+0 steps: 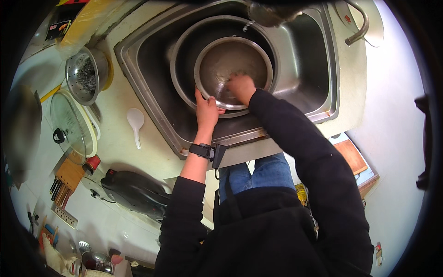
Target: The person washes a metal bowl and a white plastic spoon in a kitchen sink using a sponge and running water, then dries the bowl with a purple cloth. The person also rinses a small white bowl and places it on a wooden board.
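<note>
A small stainless steel bowl (238, 57) holds cloudy liquid and sits tilted within a larger steel basin (183, 45). Both are in the stainless steel sink (155, 62). My left hand (207, 112) grips the bowl's near-left rim, thumb at the edge. My right hand (242, 88) is blurred inside the bowl, its fingers at the liquid near the front wall; whether it holds anything I cannot tell. Close to the basin's far right rim, a little water shows below the blurred faucet (273, 14).
A white rice paddle (135, 121) lies on the counter (117, 145) left of the sink. Beyond it are a steel colander (95, 72) with a scouring pad, a glass lid (65, 124) and a knife block (69, 173). A black appliance (135, 192) stands nearer me.
</note>
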`<control>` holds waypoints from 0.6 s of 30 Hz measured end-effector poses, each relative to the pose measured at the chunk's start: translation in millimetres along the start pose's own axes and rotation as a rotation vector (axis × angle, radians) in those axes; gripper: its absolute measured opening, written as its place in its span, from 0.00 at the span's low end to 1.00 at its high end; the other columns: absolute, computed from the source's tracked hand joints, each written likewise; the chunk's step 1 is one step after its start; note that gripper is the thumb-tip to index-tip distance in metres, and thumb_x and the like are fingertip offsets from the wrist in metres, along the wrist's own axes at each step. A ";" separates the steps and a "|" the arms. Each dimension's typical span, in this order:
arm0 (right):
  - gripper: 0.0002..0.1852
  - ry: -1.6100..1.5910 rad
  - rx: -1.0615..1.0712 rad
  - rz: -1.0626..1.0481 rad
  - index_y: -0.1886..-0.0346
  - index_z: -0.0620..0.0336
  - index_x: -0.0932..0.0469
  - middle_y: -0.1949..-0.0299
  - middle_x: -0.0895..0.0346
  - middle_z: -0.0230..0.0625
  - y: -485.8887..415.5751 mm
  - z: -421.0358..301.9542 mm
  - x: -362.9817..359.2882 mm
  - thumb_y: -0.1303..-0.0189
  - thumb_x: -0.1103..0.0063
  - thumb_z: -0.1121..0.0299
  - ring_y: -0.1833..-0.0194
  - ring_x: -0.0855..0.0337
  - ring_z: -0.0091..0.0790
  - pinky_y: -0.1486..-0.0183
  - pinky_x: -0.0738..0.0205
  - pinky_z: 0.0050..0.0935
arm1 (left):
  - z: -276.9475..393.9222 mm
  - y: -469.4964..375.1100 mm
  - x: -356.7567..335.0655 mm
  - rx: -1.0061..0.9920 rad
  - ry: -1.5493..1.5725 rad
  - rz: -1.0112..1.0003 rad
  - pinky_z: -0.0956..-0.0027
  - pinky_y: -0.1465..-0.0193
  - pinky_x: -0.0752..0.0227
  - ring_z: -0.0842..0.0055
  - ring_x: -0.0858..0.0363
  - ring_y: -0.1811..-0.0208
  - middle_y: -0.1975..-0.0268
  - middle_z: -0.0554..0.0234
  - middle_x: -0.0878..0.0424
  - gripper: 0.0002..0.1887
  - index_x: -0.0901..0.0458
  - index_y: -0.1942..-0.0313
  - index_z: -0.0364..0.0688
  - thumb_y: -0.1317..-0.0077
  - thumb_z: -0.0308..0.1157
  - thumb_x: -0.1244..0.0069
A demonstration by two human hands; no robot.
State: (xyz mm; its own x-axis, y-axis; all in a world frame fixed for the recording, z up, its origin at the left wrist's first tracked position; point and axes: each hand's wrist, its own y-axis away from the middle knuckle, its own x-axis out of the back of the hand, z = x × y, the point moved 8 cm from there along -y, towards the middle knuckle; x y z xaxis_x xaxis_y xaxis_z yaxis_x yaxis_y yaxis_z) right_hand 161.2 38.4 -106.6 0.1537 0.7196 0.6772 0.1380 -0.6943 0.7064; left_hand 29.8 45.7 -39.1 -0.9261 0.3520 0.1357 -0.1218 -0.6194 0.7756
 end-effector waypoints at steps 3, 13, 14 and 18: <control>0.13 0.589 -0.190 0.431 0.57 0.54 0.13 0.48 0.21 0.38 11.9 34.7 22.8 0.40 0.39 0.61 0.48 0.19 0.40 0.55 0.18 0.37 | 4.3 -0.9 -3.2 -0.055 -0.028 -0.015 0.65 0.71 0.14 0.63 0.12 0.73 0.58 0.42 0.17 0.34 0.58 0.23 0.47 0.25 0.22 0.62; 0.17 -0.780 -0.051 0.509 0.47 0.69 0.24 0.42 0.25 0.56 -37.4 -23.6 60.5 0.36 0.48 0.70 0.43 0.20 0.53 0.42 0.23 0.51 | -27.6 19.4 -15.4 0.261 0.125 -0.099 0.66 0.77 0.18 0.63 0.11 0.73 0.62 0.42 0.15 0.13 0.37 0.44 0.35 0.23 0.30 0.57; 0.16 -0.785 -0.054 0.462 0.47 0.69 0.23 0.42 0.25 0.55 -40.8 -16.8 59.4 0.36 0.48 0.70 0.43 0.20 0.53 0.42 0.24 0.51 | -16.8 14.4 -8.2 0.190 0.053 -0.118 0.67 0.78 0.19 0.64 0.11 0.74 0.64 0.44 0.14 0.12 0.35 0.47 0.35 0.23 0.32 0.57; 0.16 -0.157 0.125 0.017 0.48 0.62 0.18 0.41 0.24 0.46 -16.0 1.9 12.8 0.36 0.47 0.70 0.42 0.20 0.49 0.44 0.22 0.47 | 42.1 -21.3 29.5 -0.151 -0.355 0.053 0.64 0.77 0.21 0.64 0.14 0.77 0.66 0.44 0.14 0.17 0.29 0.48 0.34 0.26 0.38 0.51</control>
State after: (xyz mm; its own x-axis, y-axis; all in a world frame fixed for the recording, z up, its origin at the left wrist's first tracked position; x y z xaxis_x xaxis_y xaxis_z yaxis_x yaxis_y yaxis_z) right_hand 162.9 58.7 -109.6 0.3064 0.7034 0.6413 0.2533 -0.7097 0.6574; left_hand 20.1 98.8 -25.6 -0.7548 0.5212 0.3982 -0.1528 -0.7301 0.6660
